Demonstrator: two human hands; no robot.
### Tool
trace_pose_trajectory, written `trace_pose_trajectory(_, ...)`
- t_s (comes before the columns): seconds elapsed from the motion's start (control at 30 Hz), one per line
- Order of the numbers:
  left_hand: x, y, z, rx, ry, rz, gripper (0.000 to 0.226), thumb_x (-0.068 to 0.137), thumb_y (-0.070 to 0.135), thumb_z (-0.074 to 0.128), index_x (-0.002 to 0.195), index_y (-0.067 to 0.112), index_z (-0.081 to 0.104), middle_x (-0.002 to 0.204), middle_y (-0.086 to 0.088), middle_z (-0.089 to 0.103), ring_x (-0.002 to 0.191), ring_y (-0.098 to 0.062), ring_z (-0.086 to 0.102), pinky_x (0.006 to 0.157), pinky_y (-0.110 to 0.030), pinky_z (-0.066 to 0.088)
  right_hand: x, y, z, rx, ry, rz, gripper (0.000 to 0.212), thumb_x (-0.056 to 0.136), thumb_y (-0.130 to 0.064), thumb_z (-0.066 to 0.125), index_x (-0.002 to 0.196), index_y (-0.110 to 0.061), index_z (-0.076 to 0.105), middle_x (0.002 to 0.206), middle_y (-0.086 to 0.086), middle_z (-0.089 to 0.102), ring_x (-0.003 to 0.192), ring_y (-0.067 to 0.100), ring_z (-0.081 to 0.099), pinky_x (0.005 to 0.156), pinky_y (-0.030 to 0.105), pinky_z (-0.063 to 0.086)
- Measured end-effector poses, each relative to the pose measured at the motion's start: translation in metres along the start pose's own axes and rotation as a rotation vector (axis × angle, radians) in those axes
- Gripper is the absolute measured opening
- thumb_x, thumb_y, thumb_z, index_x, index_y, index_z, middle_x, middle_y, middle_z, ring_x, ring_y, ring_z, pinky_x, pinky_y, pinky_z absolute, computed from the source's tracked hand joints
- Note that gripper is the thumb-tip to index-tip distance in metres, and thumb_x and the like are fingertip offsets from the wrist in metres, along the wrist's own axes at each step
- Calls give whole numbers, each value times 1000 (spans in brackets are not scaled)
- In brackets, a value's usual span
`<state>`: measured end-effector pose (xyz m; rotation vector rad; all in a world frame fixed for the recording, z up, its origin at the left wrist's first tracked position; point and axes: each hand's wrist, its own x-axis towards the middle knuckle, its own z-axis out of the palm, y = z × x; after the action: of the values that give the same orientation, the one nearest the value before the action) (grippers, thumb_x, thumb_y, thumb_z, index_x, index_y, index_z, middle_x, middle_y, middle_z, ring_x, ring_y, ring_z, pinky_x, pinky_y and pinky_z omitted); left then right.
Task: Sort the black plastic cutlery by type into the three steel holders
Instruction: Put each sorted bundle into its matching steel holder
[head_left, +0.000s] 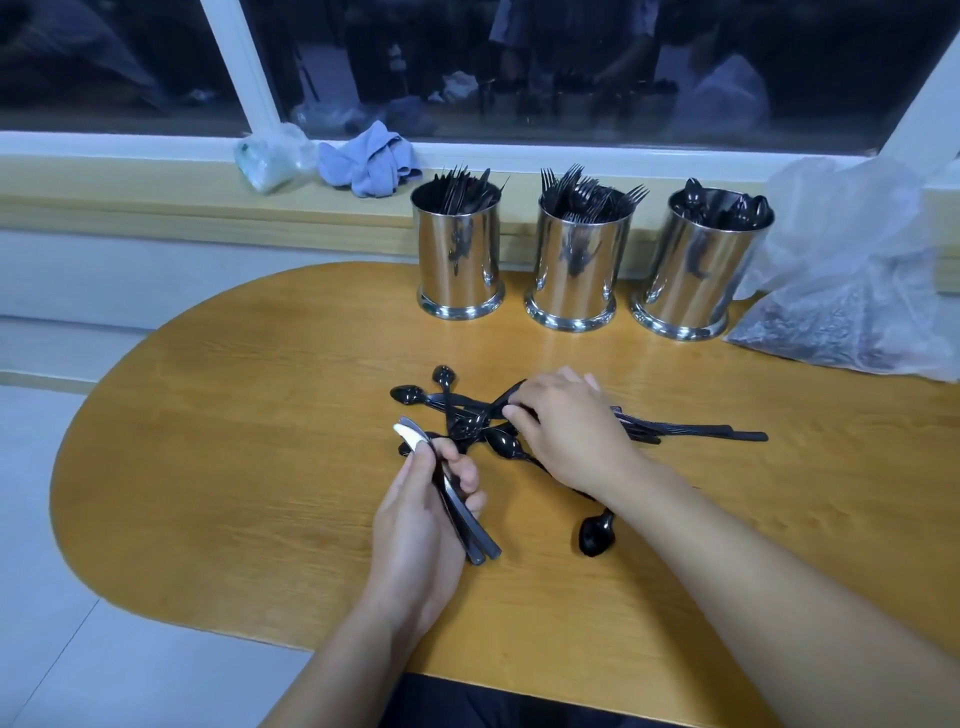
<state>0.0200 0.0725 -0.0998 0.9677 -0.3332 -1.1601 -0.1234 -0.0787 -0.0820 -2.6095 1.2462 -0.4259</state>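
Observation:
A pile of black plastic cutlery (462, 415) lies in the middle of the wooden table (234, 415), with spoons sticking out to the left and handles (717, 431) to the right. My left hand (421, 525) grips a small bundle of black knives (467, 525), blades pointing away. My right hand (566, 421) rests on the pile, fingertips pinching a piece. One spoon (597, 535) lies apart near my right forearm. Three steel holders stand at the back: the left holder (460, 254) with knives and forks, the middle holder (576, 260) with forks, the right holder (696, 270) with spoons.
A clear plastic bag (852, 291) with more dark cutlery slumps at the table's right end beside the right holder. On the window ledge behind lie a blue cloth (369, 161) and a crumpled plastic wrap (270, 156). The table's rounded left end borders pale floor.

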Motion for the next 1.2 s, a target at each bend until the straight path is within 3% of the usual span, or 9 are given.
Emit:
trace_pose_trajectory(0.2,2,1,-2,-21,-26,-25,30,119,36,47,115,10,61,95,-11,53,85,-20,51,79,-39,41,-22,3,6,-81,24,-48,36,108,-48,59,132,-27,75,129,-12,69,119,18,51,104,39,32)
trace_pose_trajectory(0.3,4,2,-2,-11,-43,-45,31,119,36,47,117,9,63,98,-12,56,88,-20,54,84,-41,42,-34,10,5,-63,58,-45,33,106,-51,61,121,-29,78,123,-15,71,116,14,52,103,36,32)
trace_pose_trajectory(0.4,5,3,-3,-8,-50,-50,32,119,36,46,120,10,64,103,-13,61,94,-22,57,89,-44,43,-34,14,2,-58,91,-3,34,103,-59,59,100,-30,76,105,-18,69,105,12,53,102,37,34)
trace_pose_trajectory(0.53,6,3,-1,-23,-51,-44,32,119,36,47,123,9,65,122,-16,73,112,-27,64,98,-46,48,-25,12,2,-64,105,21,25,103,-53,61,96,-32,73,96,-16,68,102,15,55,101,41,37)
trace_pose_trajectory(0.7,4,1,1,-44,-49,-7,43,120,27,43,133,-8,65,145,-16,72,140,-27,67,114,-51,52,-16,6,3,-88,60,-12,38,102,-64,56,99,-33,79,99,-14,68,99,15,53,99,41,36)
trace_pose_trajectory(0.8,4,-1,0,-55,-38,23,43,120,24,44,135,-8,68,149,-11,71,145,-23,64,118,-54,51,-17,13,2,-98,46,-27,24,101,-47,71,115,-31,81,109,-12,69,106,17,56,101,39,35)
trace_pose_trajectory(0.9,3,-2,-1,-66,-19,39,41,119,23,45,136,-4,71,151,-8,70,147,-18,61,121,-53,49,-20,17,-1,-130,29,-41,21,102,-34,73,122,-31,81,113,-11,71,107,19,55,101,39,32)
trace_pose_trajectory(1.07,1,-1,-1,-84,16,49,41,119,24,46,143,-1,68,151,-8,70,147,-18,61,121,-53,49,-15,23,-13,-273,-46,-70,18,107,-41,64,112,-34,79,106,-13,69,105,17,52,101,39,32)
trace_pose_trajectory(1.2,1,-1,0,-57,53,68,41,120,25,45,143,-2,67,147,-12,72,143,-23,65,115,-51,52,-16,29,-13,-313,-21,-107,14,108,-36,60,102,-29,70,96,-12,62,95,17,50,98,40,36)
